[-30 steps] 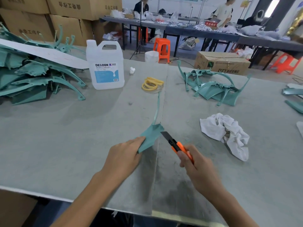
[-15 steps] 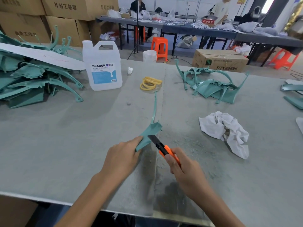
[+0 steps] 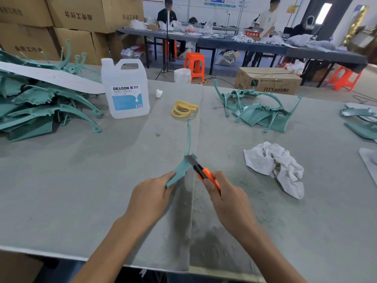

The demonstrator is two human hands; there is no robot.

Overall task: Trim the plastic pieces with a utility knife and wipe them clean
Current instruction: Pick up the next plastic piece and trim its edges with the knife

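Heads up: your knife has its blade tip on the far edge of the piece, just beyond your left fingers. If you pull the cut back toward yourself and the blade skips off the plastic, I'd guess it runs down that edge right at your thumb. You're also only gripping the piece at its near corner. The long thin arm sticks out well past your fingers over the tabletop, so it could flex or twist under pressure and you'd gouge the edge instead of shaving it.

Pose-wise, your left hand is knuckles up. The fingers are curled onto the near end of the piece, holding it tilted up off the tabletop. Your right hand has its fingers wrapped closed round the orange handle, blade pointing up and left, away from you. The rag sits well off to the right of your right fingers, so wiping isn't done yet.
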